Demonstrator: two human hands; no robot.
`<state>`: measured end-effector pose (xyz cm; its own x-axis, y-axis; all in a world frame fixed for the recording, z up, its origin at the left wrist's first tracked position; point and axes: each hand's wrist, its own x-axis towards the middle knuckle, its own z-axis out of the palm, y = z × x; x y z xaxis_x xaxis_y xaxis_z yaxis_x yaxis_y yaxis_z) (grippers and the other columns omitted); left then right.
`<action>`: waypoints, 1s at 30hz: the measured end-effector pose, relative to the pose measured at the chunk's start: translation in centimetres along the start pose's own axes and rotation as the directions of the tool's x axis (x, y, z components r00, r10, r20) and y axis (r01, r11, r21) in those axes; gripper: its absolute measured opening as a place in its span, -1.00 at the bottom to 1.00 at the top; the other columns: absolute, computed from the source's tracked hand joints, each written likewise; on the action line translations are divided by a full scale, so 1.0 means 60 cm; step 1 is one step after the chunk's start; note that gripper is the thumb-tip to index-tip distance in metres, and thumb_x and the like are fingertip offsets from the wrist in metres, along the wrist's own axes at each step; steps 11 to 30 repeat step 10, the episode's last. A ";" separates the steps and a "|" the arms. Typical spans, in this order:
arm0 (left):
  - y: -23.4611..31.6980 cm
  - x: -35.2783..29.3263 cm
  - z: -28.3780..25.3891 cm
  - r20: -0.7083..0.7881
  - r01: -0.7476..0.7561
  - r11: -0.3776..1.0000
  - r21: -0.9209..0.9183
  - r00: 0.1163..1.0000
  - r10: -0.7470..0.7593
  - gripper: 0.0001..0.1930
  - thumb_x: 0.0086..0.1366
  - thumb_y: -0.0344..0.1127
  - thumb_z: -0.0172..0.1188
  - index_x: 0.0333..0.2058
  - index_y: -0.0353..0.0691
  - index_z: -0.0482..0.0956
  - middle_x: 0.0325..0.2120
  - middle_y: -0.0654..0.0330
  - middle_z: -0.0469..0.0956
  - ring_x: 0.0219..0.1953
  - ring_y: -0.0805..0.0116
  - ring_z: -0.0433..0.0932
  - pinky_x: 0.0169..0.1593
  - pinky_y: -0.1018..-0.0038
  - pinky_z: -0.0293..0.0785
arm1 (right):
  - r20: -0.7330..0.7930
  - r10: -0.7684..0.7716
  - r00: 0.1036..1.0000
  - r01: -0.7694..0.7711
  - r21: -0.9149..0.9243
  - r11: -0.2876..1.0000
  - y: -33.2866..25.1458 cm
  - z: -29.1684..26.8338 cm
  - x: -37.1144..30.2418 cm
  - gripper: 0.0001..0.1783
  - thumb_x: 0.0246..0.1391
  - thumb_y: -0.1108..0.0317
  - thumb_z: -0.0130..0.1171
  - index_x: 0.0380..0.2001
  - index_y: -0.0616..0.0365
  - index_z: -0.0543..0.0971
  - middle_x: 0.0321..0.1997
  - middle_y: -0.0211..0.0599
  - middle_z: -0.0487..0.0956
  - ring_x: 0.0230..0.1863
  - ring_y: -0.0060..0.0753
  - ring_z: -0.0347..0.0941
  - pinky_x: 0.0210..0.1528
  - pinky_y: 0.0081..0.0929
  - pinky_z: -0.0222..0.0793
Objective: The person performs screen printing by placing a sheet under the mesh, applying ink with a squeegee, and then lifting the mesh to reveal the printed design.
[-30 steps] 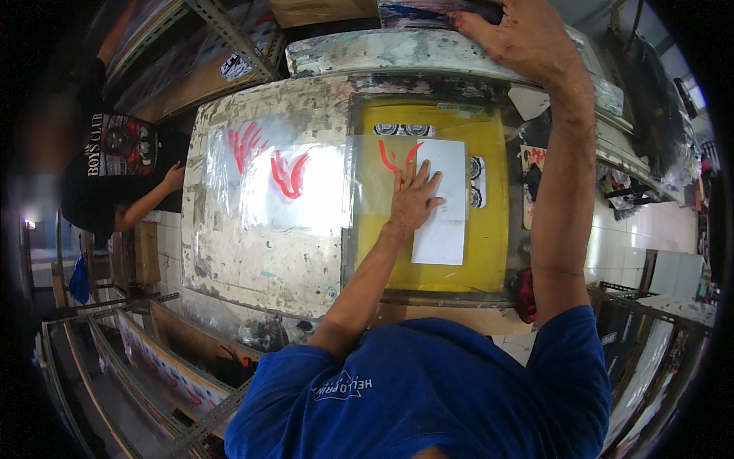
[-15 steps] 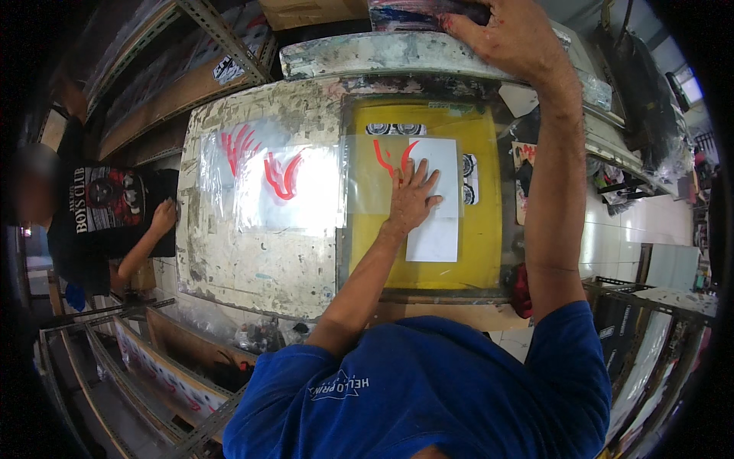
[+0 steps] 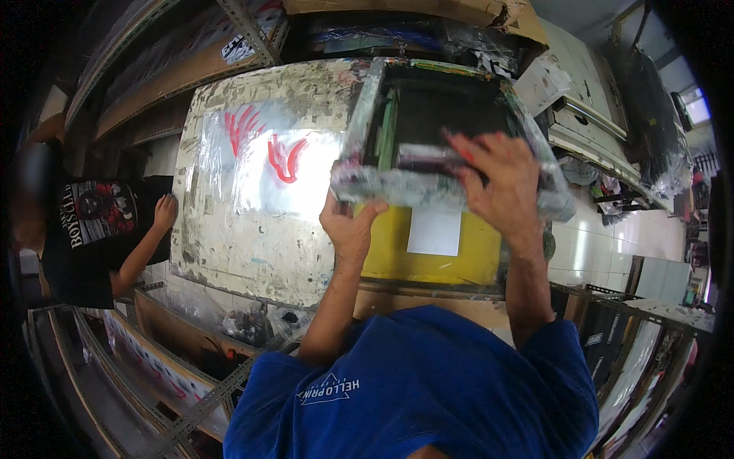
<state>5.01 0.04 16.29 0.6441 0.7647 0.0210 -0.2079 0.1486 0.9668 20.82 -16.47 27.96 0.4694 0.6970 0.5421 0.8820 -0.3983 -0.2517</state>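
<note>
A screen printing frame (image 3: 420, 183) with dark mesh and paint-stained edges slants over a yellow board (image 3: 390, 252). My left hand (image 3: 352, 229) grips its near left corner, thumb along the near edge. Over the near right part of the frame, my right hand (image 3: 501, 180) is smeared by motion, so whether it holds anything is unclear. Red stains its fingertips. A white paper sheet (image 3: 434, 233) lies on the yellow board, its far part covered by the frame. To the left, clear sheets with red brush-like prints (image 3: 284, 159) lie on the worn table (image 3: 214, 237).
Another person in a black shirt (image 3: 122, 222) stands at the table's left end, one hand by its edge. Metal shelving racks (image 3: 191, 84) rise at far left. A cardboard box (image 3: 428, 9) sits beyond the frame. More racks (image 3: 642, 336) stand at near right.
The screen frame has come down over the yellow board and part of the white sheet. My left hand left the sheet for the frame's corner. My right hand moved nearer from the far edge.
</note>
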 end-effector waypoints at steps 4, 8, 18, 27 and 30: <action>-0.110 -0.057 -0.092 0.073 0.042 0.977 0.208 0.996 -0.058 -0.13 -0.18 -0.43 0.59 0.16 -0.45 0.37 0.04 0.07 0.45 0.09 0.20 0.44 0.14 0.27 0.42 | 0.160 0.124 0.979 -0.149 0.153 0.977 0.004 0.060 -0.060 -0.56 -0.07 0.33 0.30 -0.03 -0.14 0.65 -0.35 -0.26 0.56 -0.28 -0.12 0.46 -0.23 -0.24 0.29; -0.175 -0.076 -0.127 0.152 -0.297 0.770 0.565 0.954 0.257 -0.09 -0.26 -0.28 0.63 0.16 -0.24 0.43 0.14 -0.04 0.38 0.18 0.03 0.35 0.23 0.15 0.28 | 0.413 0.143 0.899 -0.209 0.119 0.971 0.032 0.147 -0.136 -0.42 -0.08 0.34 0.31 0.11 -0.16 0.56 -0.27 -0.21 0.57 -0.22 -0.13 0.50 -0.08 -0.17 0.23; -0.180 -0.075 -0.134 0.220 -0.406 0.615 0.676 0.907 0.358 -0.07 -0.29 -0.24 0.64 0.17 -0.18 0.44 0.16 -0.07 0.36 0.20 -0.02 0.32 0.26 0.12 0.23 | 0.486 0.141 0.862 -0.178 0.030 0.984 0.029 0.174 -0.167 -0.25 -0.11 0.28 0.35 0.24 -0.19 0.43 -0.14 -0.14 0.57 -0.11 -0.14 0.50 0.07 -0.06 0.14; -0.180 -0.075 -0.134 0.220 -0.406 0.615 0.676 0.907 0.358 -0.07 -0.29 -0.24 0.64 0.17 -0.18 0.44 0.16 -0.07 0.36 0.20 -0.02 0.32 0.26 0.12 0.23 | 0.486 0.141 0.862 -0.178 0.030 0.984 0.029 0.174 -0.167 -0.25 -0.11 0.28 0.35 0.24 -0.19 0.43 -0.14 -0.14 0.57 -0.11 -0.14 0.50 0.07 -0.06 0.14; -0.180 -0.075 -0.134 0.220 -0.406 0.615 0.676 0.907 0.358 -0.07 -0.29 -0.24 0.64 0.17 -0.18 0.44 0.16 -0.07 0.36 0.20 -0.02 0.32 0.26 0.12 0.23 | 0.486 0.141 0.862 -0.178 0.030 0.984 0.029 0.174 -0.167 -0.25 -0.11 0.28 0.35 0.24 -0.19 0.43 -0.14 -0.14 0.57 -0.11 -0.14 0.50 0.07 -0.06 0.14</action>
